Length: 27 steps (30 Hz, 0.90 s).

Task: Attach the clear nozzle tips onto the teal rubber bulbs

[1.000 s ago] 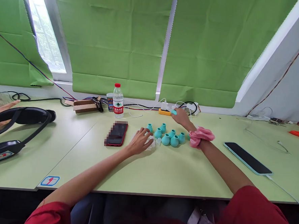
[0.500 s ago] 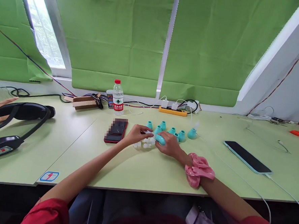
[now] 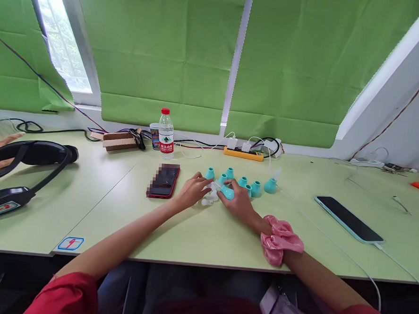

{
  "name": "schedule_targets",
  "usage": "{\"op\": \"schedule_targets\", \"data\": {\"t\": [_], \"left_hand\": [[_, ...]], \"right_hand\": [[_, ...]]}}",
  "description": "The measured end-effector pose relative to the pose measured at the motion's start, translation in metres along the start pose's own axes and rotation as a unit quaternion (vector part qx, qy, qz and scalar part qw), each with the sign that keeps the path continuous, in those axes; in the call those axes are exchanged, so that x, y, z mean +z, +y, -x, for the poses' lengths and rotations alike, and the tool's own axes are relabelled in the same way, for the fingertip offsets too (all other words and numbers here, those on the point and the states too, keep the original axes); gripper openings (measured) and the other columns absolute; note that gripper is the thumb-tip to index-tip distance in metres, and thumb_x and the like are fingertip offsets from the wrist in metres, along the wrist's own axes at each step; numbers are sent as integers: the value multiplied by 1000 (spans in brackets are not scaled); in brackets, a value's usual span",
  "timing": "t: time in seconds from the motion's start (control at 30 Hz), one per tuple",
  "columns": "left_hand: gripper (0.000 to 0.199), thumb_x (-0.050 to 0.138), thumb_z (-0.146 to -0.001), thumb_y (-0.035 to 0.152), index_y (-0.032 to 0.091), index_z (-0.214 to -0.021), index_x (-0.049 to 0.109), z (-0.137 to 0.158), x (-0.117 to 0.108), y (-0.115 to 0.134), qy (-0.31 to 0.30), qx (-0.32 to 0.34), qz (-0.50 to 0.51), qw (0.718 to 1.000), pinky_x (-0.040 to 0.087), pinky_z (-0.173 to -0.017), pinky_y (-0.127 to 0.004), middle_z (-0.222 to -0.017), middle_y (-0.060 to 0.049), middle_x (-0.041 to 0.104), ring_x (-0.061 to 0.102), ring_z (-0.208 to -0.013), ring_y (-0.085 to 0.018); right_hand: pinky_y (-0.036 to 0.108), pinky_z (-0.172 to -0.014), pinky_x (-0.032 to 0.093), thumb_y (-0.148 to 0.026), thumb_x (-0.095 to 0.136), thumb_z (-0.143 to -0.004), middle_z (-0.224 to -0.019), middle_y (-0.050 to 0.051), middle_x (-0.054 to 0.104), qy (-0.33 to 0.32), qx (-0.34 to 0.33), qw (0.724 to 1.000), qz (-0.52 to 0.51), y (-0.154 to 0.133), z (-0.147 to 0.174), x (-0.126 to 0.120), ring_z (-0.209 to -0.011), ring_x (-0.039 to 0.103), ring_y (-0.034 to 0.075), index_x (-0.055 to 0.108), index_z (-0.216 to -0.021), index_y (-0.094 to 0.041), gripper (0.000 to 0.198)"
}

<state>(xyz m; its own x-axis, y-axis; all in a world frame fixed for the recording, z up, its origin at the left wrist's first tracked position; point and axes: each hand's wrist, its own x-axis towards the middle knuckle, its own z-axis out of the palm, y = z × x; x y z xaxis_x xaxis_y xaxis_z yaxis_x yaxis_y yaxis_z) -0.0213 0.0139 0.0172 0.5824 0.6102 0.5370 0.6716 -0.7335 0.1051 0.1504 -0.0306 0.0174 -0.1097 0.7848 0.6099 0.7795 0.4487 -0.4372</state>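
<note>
My right hand point(image 3: 240, 200) is closed around a small teal bulb-shaped bottle point(image 3: 227, 192), tipped so that its mouth points up and left. A translucent tip point(image 3: 217, 185) sits at that mouth. My left hand point(image 3: 194, 190) is just left of it, fingers stretched out and a little apart over loose translucent white pieces point(image 3: 209, 199) on the table. Several more teal bottles stand upright behind and right of my right hand, one of them at the back point(image 3: 230, 172). The rightmost bottle point(image 3: 269, 186) has a translucent tip on it.
A red-cased phone point(image 3: 163, 181) lies left of my hands, a charging phone point(image 3: 349, 220) to the right. Behind are a water bottle point(image 3: 166, 135), a cup point(image 3: 154, 135), a cardboard box point(image 3: 120, 141) and an orange power strip point(image 3: 243, 153). Another person's hand point(image 3: 0, 144) shows behind a black headset point(image 3: 28, 153).
My left hand has come away from the bottle's mouth and lowered toward the loose white pieces, its fingers spreading. The bottle in my right hand now shows a translucent tip at its mouth.
</note>
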Motion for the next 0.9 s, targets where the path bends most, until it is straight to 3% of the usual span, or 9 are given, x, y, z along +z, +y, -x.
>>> {"op": "schedule_targets", "data": {"t": [0.13, 0.3, 0.4, 0.5, 0.63, 0.77, 0.9], "left_hand": [[32, 48, -77, 32, 17, -106, 51, 2, 9, -3, -32, 16, -12, 999, 43, -72, -30, -92, -8, 60, 46, -91, -19], [21, 49, -76, 28, 15, -87, 61, 2, 1, 11, 51, -17, 111, 992, 44, -70, -27, -79, -7, 62, 53, -79, -16], [20, 54, -71, 29, 13, -80, 64, 2, -5, 22, 86, -93, 257, 958, 46, -60, -23, -73, -5, 63, 55, -63, -12], [28, 62, -63, 32, 11, -80, 64, 1, -5, 24, 83, -154, 398, 901, 46, -56, -22, -75, -7, 64, 56, -61, -12], [26, 66, -58, 33, 10, -70, 66, -1, -5, 19, 64, -191, 492, 847, 44, -48, -20, -66, -6, 64, 52, -50, -10], [25, 64, -61, 32, 10, -72, 67, -1, -9, 18, 34, -188, 541, 819, 44, -51, -20, -65, -6, 65, 53, -52, -10], [26, 59, -66, 34, 11, -75, 67, -2, -11, 20, 19, -168, 531, 831, 45, -51, -20, -66, -6, 65, 54, -52, -10]], "right_hand": [[26, -59, 41, -38, 48, -72, -71, 2, 59, -11, 21, 996, -83, -5, 1, -1, -62, 54, 15, 53, -80, -18, 23], [25, -58, 41, -41, 40, -78, -67, 1, 57, -81, 52, 974, -205, -5, 1, 2, -61, 52, 13, 55, -76, -17, 28], [25, -54, 43, -45, 39, -77, -66, 1, 56, -107, 98, 939, -312, -2, 0, 6, -58, 52, 13, 53, -75, -18, 30], [27, -49, 43, -47, 42, -75, -61, 1, 54, -123, 134, 899, -398, 0, 0, 9, -51, 50, 13, 50, -70, -19, 29], [26, -40, 37, -48, 43, -74, -57, 1, 51, -144, 142, 868, -454, -3, 1, 10, -44, 46, 12, 47, -64, -19, 30], [26, -38, 34, -47, 44, -74, -56, 1, 51, -141, 141, 855, -479, -5, 2, 10, -41, 45, 12, 48, -66, -20, 29], [27, -40, 34, -48, 44, -73, -56, 1, 51, -132, 155, 854, -479, -5, 3, 11, -42, 45, 12, 47, -67, -20, 29]]}}
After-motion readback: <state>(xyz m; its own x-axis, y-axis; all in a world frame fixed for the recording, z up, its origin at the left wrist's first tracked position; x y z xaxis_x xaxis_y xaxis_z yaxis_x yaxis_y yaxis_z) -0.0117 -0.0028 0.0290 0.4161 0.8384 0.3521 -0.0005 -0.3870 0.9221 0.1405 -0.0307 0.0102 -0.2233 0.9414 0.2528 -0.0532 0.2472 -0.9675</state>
